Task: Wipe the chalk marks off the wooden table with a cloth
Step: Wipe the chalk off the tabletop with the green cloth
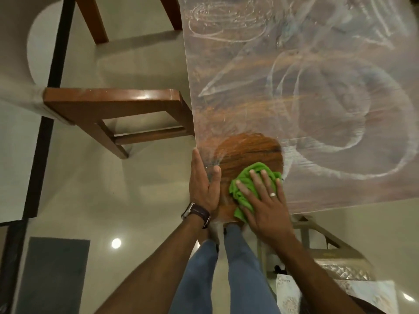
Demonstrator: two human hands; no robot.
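Right hand [264, 205] presses a green cloth [251, 184] flat on a chalk-smeared wooden tabletop [317, 109].
Fingers spread straight over the cloth; left hand [204, 184], fingers straight together, rests just left along the tabletop edge.

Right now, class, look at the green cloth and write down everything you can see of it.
The green cloth is bright lime and looks like soft microfibre. It lies bunched and crumpled on the wooden table, near the table's near corner, at the lower edge of a patch already wiped back to brown wood. The right hand presses flat on it with fingers spread, covering much of it. The left hand rests beside it at the table's edge, apart from it.
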